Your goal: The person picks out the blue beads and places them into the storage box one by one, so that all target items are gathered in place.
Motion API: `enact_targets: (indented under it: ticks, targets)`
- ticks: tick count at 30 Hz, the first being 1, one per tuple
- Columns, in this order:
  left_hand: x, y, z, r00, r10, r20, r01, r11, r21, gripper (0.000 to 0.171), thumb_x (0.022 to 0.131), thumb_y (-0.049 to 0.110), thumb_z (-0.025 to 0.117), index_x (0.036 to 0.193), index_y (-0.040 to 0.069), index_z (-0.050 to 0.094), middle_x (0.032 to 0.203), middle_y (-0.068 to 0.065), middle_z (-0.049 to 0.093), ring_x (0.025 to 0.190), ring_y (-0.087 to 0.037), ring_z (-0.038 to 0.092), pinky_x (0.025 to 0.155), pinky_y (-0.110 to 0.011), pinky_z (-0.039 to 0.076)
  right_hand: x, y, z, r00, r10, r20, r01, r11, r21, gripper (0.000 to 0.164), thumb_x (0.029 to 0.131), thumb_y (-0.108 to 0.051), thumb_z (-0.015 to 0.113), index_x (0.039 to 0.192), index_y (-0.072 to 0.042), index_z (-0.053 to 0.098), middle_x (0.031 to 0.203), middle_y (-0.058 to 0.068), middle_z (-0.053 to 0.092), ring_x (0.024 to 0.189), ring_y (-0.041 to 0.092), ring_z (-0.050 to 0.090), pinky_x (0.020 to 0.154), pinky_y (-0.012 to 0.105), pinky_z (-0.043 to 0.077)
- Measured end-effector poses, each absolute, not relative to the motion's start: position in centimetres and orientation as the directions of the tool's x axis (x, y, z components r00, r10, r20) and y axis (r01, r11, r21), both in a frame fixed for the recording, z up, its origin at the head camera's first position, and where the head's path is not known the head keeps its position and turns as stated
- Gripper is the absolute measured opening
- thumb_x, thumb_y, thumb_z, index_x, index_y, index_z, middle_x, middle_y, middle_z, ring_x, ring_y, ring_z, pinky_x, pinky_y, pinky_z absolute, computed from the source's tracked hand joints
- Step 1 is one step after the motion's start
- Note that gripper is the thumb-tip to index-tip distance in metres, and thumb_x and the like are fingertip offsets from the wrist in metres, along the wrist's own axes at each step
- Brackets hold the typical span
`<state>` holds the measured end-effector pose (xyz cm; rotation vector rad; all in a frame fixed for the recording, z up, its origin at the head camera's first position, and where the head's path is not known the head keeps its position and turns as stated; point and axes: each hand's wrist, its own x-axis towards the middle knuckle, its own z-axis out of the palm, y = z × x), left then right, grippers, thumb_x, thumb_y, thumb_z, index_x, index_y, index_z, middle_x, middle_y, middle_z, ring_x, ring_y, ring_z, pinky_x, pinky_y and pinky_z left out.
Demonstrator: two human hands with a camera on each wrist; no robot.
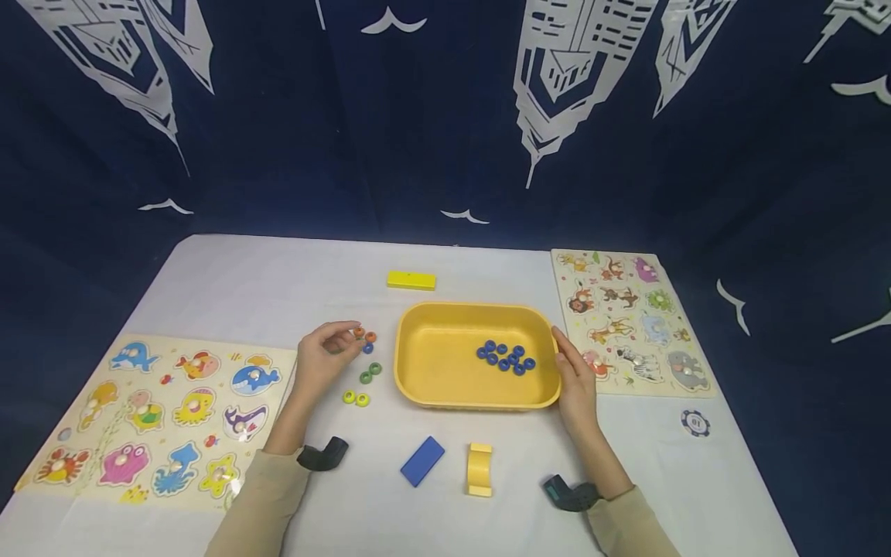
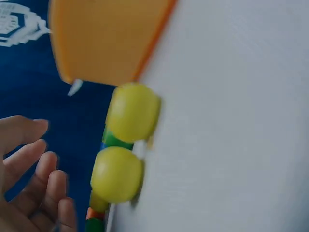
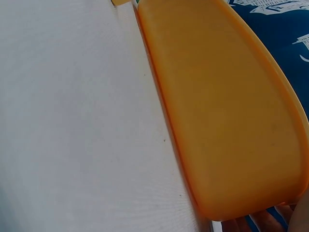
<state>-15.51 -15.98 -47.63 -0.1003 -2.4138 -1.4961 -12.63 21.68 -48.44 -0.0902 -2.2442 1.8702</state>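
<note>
My left hand [image 1: 327,358] is left of the yellow tray, its thumb and index fingertips around an orange bead [image 1: 358,332]. In the left wrist view the left fingers [image 2: 41,193] are loosely bent, and no bead shows between them. Close to these fingertips lie a second orange bead [image 1: 371,336] and a blue bead [image 1: 368,348]. Two green beads [image 1: 375,368] and two yellow-green beads [image 2: 133,112] lie nearer the wrist. At the right end of the yellow tray [image 1: 452,309], my right hand [image 1: 576,381] grips the rim. Several blue beads [image 1: 503,364] lie inside its right half.
A sea-animal puzzle board [image 1: 163,418] lies left; a land-animal board [image 1: 619,321] is at the back right. Behind the tray sits a yellow block [image 1: 411,280]. In front are a blue block [image 1: 422,461] and a yellow arch block [image 1: 479,469]. A round chip [image 1: 695,423] lies right.
</note>
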Motion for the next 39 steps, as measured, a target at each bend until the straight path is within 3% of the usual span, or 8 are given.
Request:
enact_targets:
  ticks: [5, 11, 18, 23, 28, 33, 39]
  targets:
    - [-15.6, -16.0, -48.9, -0.981, -0.051, 0.186, 0.126, 0.557, 0.821, 0.03, 0.07, 0.019, 0.074, 0.099, 0.012, 0.066, 0.075, 0.001, 0.059, 0.067, -0.011, 0.054, 0.059, -0.018, 0.046, -12.4, 21.5, -47.9, -0.976, 0.19, 0.104, -0.065, 0.198, -0.978, 0.036, 0.096, -0.015, 0.036, 0.13, -0.02, 0.045, 0.137, -0.006, 0.04, 0.128, 0.006, 0.032, 0.101, 0.013, 0.027]
    - [-15.9, -15.5, -50.1, -0.968, -0.035, 0.249, 0.153, 0.705, 0.693, 0.029, 0.068, 0.021, 0.075, 0.095, 0.015, 0.068, 0.069, 0.006, 0.056, 0.063, -0.009, 0.048, 0.057, -0.022, 0.041, -11.7, 20.9, -46.2, -0.974, 0.197, 0.108, -0.067, 0.202, -0.977, 0.037, 0.096, -0.012, 0.035, 0.131, -0.016, 0.044, 0.137, -0.003, 0.04, 0.128, 0.008, 0.032, 0.101, 0.012, 0.026]
    - [-16.0, -15.0, -50.1, -0.959, -0.046, 0.278, 0.145, 0.767, 0.626, 0.026, 0.069, 0.021, 0.074, 0.093, 0.015, 0.068, 0.065, 0.007, 0.051, 0.06, -0.009, 0.045, 0.054, -0.023, 0.037, -11.4, 20.8, -45.9, -0.975, 0.188, 0.122, -0.081, 0.214, -0.973, 0.037, 0.096, -0.011, 0.034, 0.132, -0.011, 0.042, 0.138, 0.001, 0.039, 0.129, 0.011, 0.031, 0.099, 0.01, 0.026]
    - [-15.7, -14.8, -48.8, -0.946, -0.047, 0.32, 0.185, 0.735, 0.652, 0.021, 0.07, 0.018, 0.074, 0.09, 0.014, 0.068, 0.067, 0.006, 0.056, 0.061, -0.007, 0.05, 0.055, -0.022, 0.043, -11.3, 20.7, -46.0, -0.974, 0.188, 0.125, -0.085, 0.207, -0.975, 0.037, 0.096, -0.011, 0.034, 0.132, -0.011, 0.042, 0.138, 0.001, 0.039, 0.129, 0.01, 0.031, 0.099, 0.009, 0.026]
    - [-15.7, -13.5, -45.0, -0.934, -0.026, 0.356, 0.262, 0.627, 0.734, 0.02, 0.072, 0.019, 0.072, 0.091, 0.015, 0.066, 0.081, 0.003, 0.064, 0.072, -0.012, 0.059, 0.066, -0.029, 0.051, -11.3, 20.7, -45.9, -0.974, 0.19, 0.126, -0.087, 0.203, -0.975, 0.037, 0.096, -0.011, 0.034, 0.132, -0.01, 0.042, 0.138, 0.002, 0.039, 0.129, 0.01, 0.032, 0.099, 0.01, 0.026]
    - [-16.5, -10.6, -42.0, -0.947, 0.138, 0.29, 0.318, 0.534, 0.783, 0.022, 0.075, 0.02, 0.07, 0.095, 0.014, 0.064, 0.087, 0.003, 0.065, 0.079, -0.012, 0.058, 0.071, -0.031, 0.051, -11.4, 20.7, -45.8, -0.973, 0.193, 0.129, -0.088, 0.207, -0.974, 0.037, 0.096, -0.011, 0.034, 0.132, -0.009, 0.042, 0.138, 0.004, 0.039, 0.129, 0.012, 0.031, 0.099, 0.009, 0.026]
    - [-17.7, -6.4, -42.2, -0.931, 0.318, 0.178, 0.333, 0.544, 0.77, 0.018, 0.072, 0.019, 0.071, 0.09, 0.017, 0.066, 0.083, 0.009, 0.063, 0.075, -0.007, 0.055, 0.066, -0.024, 0.047, -11.6, 20.6, -45.9, -0.975, 0.19, 0.112, -0.072, 0.203, -0.976, 0.037, 0.096, -0.011, 0.034, 0.132, -0.012, 0.042, 0.138, -0.001, 0.039, 0.129, 0.009, 0.031, 0.1, 0.01, 0.026]
